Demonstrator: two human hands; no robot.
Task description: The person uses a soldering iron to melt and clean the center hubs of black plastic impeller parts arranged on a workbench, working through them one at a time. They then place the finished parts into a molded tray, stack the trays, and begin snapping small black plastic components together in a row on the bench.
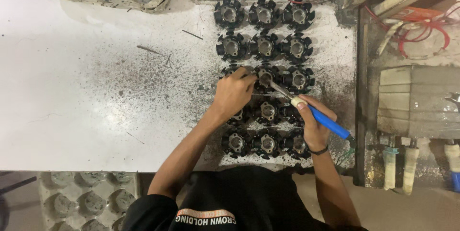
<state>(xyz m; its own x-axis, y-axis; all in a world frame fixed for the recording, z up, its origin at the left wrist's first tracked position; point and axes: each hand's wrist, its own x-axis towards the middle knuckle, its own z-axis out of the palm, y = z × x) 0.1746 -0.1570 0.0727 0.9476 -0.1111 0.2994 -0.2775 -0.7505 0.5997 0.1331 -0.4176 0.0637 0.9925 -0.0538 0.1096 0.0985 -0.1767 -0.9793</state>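
While my right hand (314,125) grips the blue-handled soldering iron (306,109) by its cool, stiff plastic grip, my left fingers (242,80) pinch at the rigid, weighty-looking black wound stator (265,78) mid-grid on the speckled white surface (96,92).

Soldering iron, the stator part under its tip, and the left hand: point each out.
soldering iron (328,122), head view, blue handle.
stator part (266,77), head view, metal hub.
left hand (233,94), head view, back of hand.
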